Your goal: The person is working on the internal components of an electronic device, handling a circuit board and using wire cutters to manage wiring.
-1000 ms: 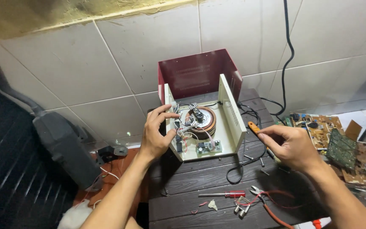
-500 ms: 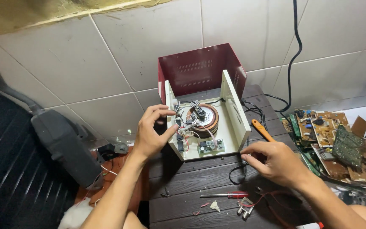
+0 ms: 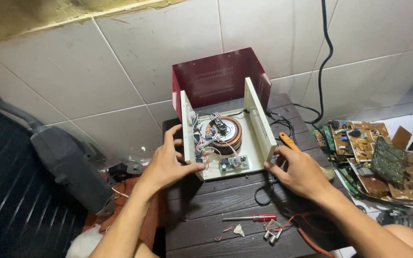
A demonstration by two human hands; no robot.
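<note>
The open chassis is cream, with a dark red cover standing behind it, punched with rows of small slots. Inside sits a copper-brown wound coil and a small green circuit board, joined by red and white wires. The desk is dark brown planks. A red-handled screwdriver lies near its front edge; an orange handle shows by the right edge.

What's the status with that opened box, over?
Left hand grips cream metal chassis at its left wall. Right hand at right wall, holding orange-handled tool. Black cables crowd the right side.
</note>
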